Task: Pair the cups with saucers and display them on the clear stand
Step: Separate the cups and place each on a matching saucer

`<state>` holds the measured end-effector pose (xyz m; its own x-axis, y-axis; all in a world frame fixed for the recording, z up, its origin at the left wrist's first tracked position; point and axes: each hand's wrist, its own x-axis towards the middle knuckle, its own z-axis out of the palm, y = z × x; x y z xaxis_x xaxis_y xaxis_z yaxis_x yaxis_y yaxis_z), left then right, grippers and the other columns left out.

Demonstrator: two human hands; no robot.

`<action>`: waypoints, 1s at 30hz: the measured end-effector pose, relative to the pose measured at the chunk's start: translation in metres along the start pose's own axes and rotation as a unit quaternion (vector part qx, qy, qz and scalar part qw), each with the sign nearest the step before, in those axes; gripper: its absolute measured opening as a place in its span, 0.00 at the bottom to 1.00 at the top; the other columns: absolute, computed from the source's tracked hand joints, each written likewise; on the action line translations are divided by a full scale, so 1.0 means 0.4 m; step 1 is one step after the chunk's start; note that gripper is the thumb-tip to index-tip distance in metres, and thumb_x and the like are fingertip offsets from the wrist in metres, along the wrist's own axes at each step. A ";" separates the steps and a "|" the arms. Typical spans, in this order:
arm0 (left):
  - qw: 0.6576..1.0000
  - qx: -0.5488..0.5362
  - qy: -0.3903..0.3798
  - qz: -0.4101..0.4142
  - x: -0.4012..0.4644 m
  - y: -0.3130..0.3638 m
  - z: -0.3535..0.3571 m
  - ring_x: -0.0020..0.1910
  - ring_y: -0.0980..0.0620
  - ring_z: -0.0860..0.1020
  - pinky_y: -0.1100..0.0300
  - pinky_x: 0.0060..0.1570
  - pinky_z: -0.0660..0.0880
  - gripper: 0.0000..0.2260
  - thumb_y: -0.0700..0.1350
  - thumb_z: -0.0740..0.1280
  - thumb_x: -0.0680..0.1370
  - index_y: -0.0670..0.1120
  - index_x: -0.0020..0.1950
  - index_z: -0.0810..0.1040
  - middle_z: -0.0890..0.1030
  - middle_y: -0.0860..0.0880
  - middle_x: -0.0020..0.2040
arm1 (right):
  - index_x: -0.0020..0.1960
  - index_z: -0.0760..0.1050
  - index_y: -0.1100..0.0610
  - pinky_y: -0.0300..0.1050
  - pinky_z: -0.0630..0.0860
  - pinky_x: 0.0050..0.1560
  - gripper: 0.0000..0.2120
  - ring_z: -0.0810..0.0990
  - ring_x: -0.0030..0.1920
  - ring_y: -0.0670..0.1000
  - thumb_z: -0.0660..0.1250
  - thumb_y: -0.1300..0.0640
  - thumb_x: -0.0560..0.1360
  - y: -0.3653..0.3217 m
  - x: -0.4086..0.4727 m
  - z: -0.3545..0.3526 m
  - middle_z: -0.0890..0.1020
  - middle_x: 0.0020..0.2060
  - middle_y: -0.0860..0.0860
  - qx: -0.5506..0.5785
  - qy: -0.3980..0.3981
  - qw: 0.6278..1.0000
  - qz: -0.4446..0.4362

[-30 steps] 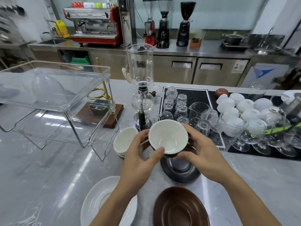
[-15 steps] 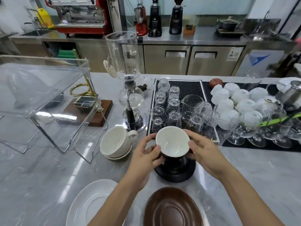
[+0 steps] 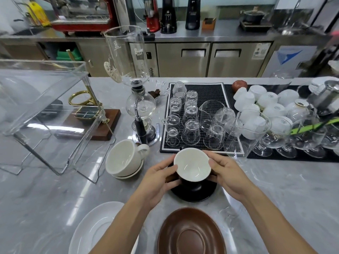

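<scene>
1. A café bar: a red and steel espresso machine [image 3: 80, 13] and three coffee grinders [image 3: 168, 14] stand on a stainless steel back counter [image 3: 220, 33].
2. Upturned clear glasses [image 3: 190, 123] drain on a black rubber bar mat [image 3: 207, 92].

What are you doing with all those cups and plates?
A person is matching cups to saucers. Both hands, left and right, hold a dark cup on a dark saucer. A white cup already sits on its saucer nearby. The clear stand holds no cups yet.
</scene>
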<state>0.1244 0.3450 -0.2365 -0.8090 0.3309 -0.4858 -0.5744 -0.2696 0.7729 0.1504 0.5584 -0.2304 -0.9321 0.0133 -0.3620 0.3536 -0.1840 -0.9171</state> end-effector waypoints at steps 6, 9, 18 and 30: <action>1.000 0.023 0.020 0.006 -0.002 -0.002 0.009 0.56 0.49 0.84 0.55 0.45 0.84 0.13 0.36 0.64 0.83 0.49 0.60 0.85 0.87 0.47 0.56 | 0.66 0.77 0.54 0.51 0.77 0.58 0.17 0.78 0.59 0.52 0.55 0.65 0.84 -0.007 -0.001 0.005 0.82 0.58 0.54 -0.026 0.002 1.000 0.004; 0.999 0.043 0.025 0.014 -0.002 -0.004 0.009 0.53 0.50 0.84 0.57 0.44 0.84 0.13 0.35 0.65 0.82 0.48 0.60 0.85 0.88 0.48 0.53 | 0.69 0.75 0.57 0.47 0.80 0.54 0.17 0.78 0.57 0.50 0.56 0.66 0.84 -0.010 -0.003 0.003 0.82 0.57 0.54 -0.032 0.007 0.999 0.006; 0.995 0.089 0.045 0.029 -0.012 -0.006 0.010 0.48 0.54 0.85 0.59 0.45 0.84 0.14 0.34 0.66 0.82 0.50 0.58 0.85 0.89 0.51 0.45 | 0.67 0.78 0.54 0.56 0.76 0.64 0.18 0.79 0.58 0.51 0.57 0.66 0.83 -0.006 -0.009 -0.002 0.84 0.59 0.55 -0.047 0.003 0.999 0.026; 0.997 0.059 0.056 -0.002 -0.004 0.012 0.006 0.38 0.54 0.87 0.60 0.36 0.83 0.15 0.31 0.67 0.80 0.50 0.48 0.88 0.89 0.49 0.42 | 0.62 0.80 0.56 0.47 0.80 0.47 0.15 0.80 0.48 0.52 0.60 0.67 0.82 -0.024 -0.011 0.001 0.83 0.49 0.58 -0.056 0.027 0.997 0.039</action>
<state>0.1233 0.3453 -0.2311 -0.8191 0.2263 -0.5272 -0.5649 -0.1580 0.8099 0.1512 0.5598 -0.2199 -0.8969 0.0565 -0.4387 0.4343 -0.0752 -0.8976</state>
